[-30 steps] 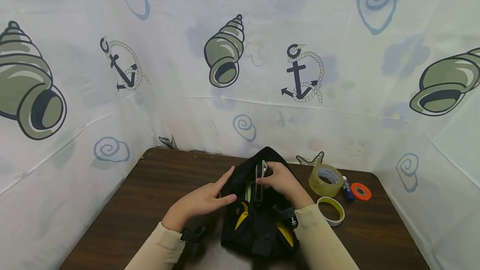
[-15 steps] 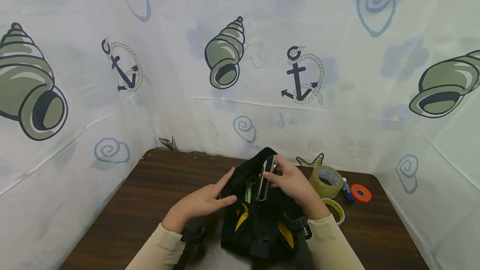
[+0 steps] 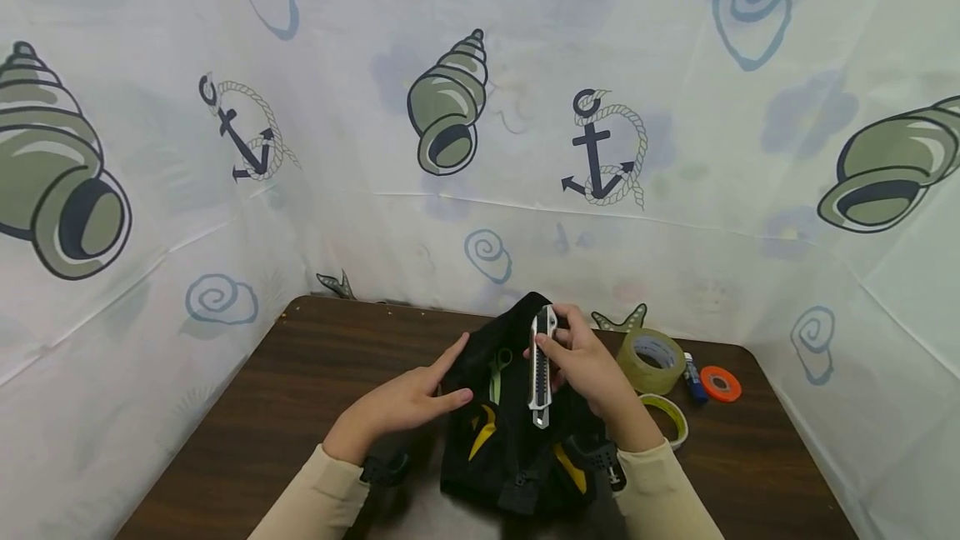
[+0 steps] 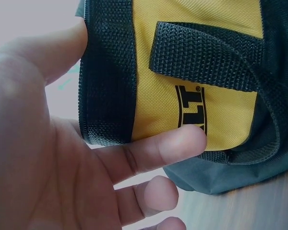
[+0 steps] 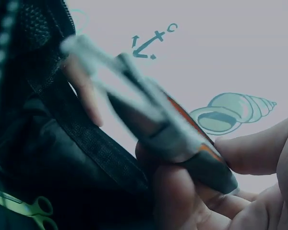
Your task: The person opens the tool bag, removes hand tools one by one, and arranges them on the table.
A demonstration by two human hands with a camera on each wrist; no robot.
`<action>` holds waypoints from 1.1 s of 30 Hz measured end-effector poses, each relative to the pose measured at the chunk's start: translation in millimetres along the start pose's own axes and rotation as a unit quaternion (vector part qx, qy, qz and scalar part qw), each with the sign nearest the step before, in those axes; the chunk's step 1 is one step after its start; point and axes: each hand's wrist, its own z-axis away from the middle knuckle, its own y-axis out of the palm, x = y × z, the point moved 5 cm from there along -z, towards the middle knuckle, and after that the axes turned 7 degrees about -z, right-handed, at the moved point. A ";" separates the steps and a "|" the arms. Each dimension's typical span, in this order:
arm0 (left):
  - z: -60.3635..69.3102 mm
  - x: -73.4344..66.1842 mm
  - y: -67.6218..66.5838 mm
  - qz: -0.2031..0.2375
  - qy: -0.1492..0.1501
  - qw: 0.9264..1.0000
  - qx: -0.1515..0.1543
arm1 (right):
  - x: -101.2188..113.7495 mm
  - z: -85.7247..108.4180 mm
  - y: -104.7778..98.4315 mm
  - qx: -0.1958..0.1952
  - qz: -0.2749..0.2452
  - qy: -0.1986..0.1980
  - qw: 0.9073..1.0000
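A black tool bag (image 3: 480,473) with yellow panels stands unzipped on the table. My left hand (image 3: 405,400) rests against its left side; in the left wrist view the thumb (image 4: 67,48) touches the zipper edge and the fairly straight index finger lies along the yellow panel (image 4: 156,115). Above the bag's opening, my right hand (image 3: 588,365) grips a silver-and-black utility knife (image 3: 542,369) between thumb and fingers, its tip end pointing down. Green-handled scissors (image 3: 497,377) are inside the bag, also visible in the right wrist view.
Right of the bag lie a large roll of clear packing tape (image 3: 651,362), a smaller tape roll (image 3: 677,423) partly behind the right wrist, a blue glue stick (image 3: 696,382) and an orange ring-shaped roll (image 3: 721,384). A patterned white curtain (image 3: 360,107) surrounds the dark wooden table (image 3: 300,390).
My right hand has lifted the utility knife out of the bag, moving it rightward and turning its face toward the head camera. The left hand has stayed in place.
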 end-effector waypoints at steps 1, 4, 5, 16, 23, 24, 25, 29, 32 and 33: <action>0.0 -0.2 -0.2 0.001 0.000 1.000 0.000 | -0.5 0.8 -0.7 -0.002 0.000 0.002 1.000; -0.3 -0.8 -0.5 0.002 -0.001 1.000 0.002 | -1.0 4.0 -4.1 -0.011 0.002 0.004 1.000; -0.5 -0.5 -0.3 0.002 -0.001 1.000 0.002 | -0.8 5.4 -5.6 -0.015 0.002 0.004 1.000; -1.4 0.2 -0.2 0.005 0.001 1.000 0.006 | -4.1 18.4 -24.0 -0.039 -0.016 0.003 0.999; -2.0 0.1 0.4 0.005 0.000 1.000 0.006 | -5.1 34.5 -36.6 -0.055 -0.031 0.005 0.998; -1.9 0.2 0.7 0.005 -0.001 1.000 0.006 | -5.7 36.7 -38.8 -0.061 -0.032 0.005 0.998; -2.0 0.3 0.9 0.005 -0.001 1.000 0.006 | -6.3 38.7 -41.0 -0.066 -0.032 0.005 0.997; -1.6 0.7 1.3 0.006 -0.001 1.000 0.006 | -10.1 46.8 -50.0 -0.091 -0.036 0.012 0.995; -1.0 0.5 1.5 0.007 0.001 1.000 0.007 | -12.2 53.5 -56.3 -0.109 -0.028 0.013 0.994; -1.0 0.5 1.6 0.008 0.001 1.000 0.008 | -12.9 55.7 -58.6 -0.115 -0.024 0.013 0.993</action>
